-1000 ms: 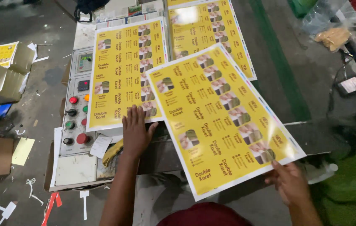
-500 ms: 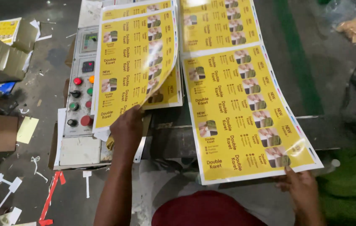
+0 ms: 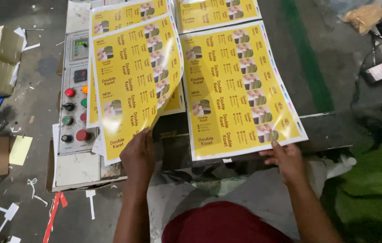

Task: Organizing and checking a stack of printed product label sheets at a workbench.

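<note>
At sheet edges, both hands point(image 3: 139, 153) gripping.

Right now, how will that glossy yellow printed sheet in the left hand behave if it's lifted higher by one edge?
The glossy yellow printed sheet probably flops: it already curls above the left hand. Likely light, since a bare pinch lifts it. Its shine suggests a slick coating, so it may slide.

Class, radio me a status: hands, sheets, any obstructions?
Left hand lifting curled yellow sheet. Right hand pinning flat sheet. Control panel underneath, partly covered.
</note>
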